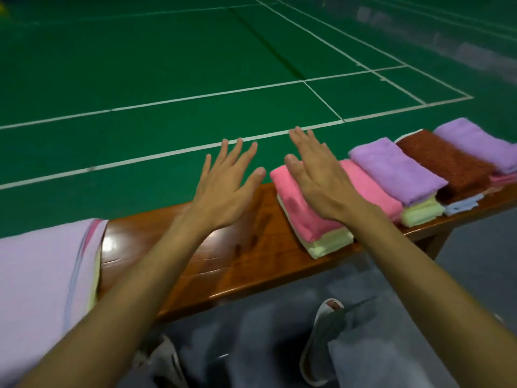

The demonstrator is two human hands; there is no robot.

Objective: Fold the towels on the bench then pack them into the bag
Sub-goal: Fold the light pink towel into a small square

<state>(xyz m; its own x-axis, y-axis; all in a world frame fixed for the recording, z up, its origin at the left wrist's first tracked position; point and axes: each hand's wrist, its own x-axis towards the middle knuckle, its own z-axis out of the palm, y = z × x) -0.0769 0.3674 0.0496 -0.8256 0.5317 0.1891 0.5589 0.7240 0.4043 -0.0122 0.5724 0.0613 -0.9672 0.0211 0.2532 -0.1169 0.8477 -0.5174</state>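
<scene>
A wooden bench [195, 264] runs across the view. Folded towels lie in a row on its right half: a pink towel [296, 208] on a pale yellow one [327, 245], a purple towel [397, 169] on another yellow one, a brown towel [447, 163] and a further purple towel [481, 144]. Unfolded towels, lilac on top [42, 275], lie spread at the bench's left end. My right hand [316, 175] hovers flat over the pink towel, fingers straight. My left hand [226, 186] is spread above the bare bench, holding nothing. A grey bag [377, 345] sits on the floor below.
Beyond the bench stretches a green court floor [167, 65] with white lines. My feet in white sandals [321, 340] stand on grey floor in front of the bench.
</scene>
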